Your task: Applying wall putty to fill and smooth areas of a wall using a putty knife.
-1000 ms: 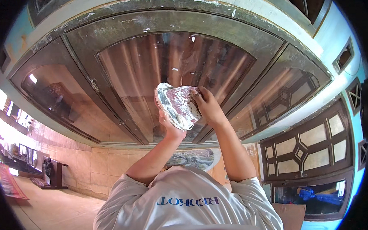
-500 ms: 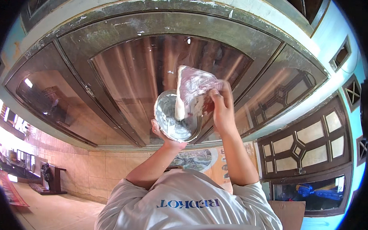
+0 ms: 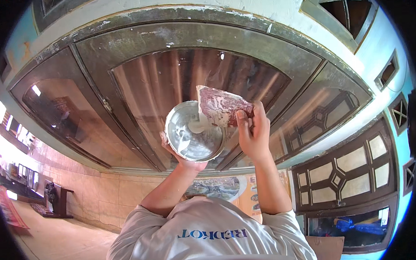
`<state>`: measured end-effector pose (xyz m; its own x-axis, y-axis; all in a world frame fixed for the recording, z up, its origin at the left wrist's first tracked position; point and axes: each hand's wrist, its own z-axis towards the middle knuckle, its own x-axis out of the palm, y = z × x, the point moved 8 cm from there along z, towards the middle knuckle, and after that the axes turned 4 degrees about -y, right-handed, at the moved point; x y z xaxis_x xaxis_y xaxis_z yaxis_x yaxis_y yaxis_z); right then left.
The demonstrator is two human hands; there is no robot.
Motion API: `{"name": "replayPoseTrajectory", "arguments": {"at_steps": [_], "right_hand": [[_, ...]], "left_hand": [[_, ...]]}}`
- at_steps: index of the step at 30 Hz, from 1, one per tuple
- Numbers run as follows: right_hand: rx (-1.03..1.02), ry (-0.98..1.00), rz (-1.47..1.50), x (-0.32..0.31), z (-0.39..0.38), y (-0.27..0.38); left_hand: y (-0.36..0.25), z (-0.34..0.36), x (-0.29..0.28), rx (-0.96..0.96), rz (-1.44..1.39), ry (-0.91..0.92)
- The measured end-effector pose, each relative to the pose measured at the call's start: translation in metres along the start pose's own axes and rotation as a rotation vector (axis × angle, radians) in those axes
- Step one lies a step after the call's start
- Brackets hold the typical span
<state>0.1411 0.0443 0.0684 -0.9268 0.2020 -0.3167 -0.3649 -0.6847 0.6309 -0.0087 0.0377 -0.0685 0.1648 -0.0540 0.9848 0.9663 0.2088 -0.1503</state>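
A person holds a smeared, reddish scraper (image 3: 222, 105) over the right side of a round metal bowl (image 3: 207, 147).
The scraper is flat and broad, streaked white with a ragged pale edge; the right hand (image 3: 255, 134) grips its narrower end, thumb against the visible face, though whether its lower corner touches the bowl cannot be told. The left hand (image 3: 187, 163) grasps the bowl from below, some fingers hidden; white paste (image 3: 184, 145) coats parts of its shiny interior and rim. Beyond stand a dark-framed window (image 3: 147, 93) with curtains behind the glass, tan tiles (image 3: 110, 193) and a pale-panelled door (image 3: 326, 165).
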Motion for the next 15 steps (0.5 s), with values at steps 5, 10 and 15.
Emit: {"name": "replayPoseTrajectory", "arguments": {"at_steps": [5, 10, 15], "right_hand": [[-0.001, 0.031, -0.13, -0.006, 0.0, -0.012], [0.118, -0.069, 0.152, -0.005, -0.003, -0.002], [0.048, 0.098, -0.014, 0.011, -0.006, -0.001]], "left_hand": [[-0.014, 0.006, -0.009, 0.018, 0.023, -0.052], [-0.025, 0.003, -0.001, 0.089, 0.068, -0.033], [-0.025, 0.002, -0.002, -0.01, -0.014, 0.093]]}}
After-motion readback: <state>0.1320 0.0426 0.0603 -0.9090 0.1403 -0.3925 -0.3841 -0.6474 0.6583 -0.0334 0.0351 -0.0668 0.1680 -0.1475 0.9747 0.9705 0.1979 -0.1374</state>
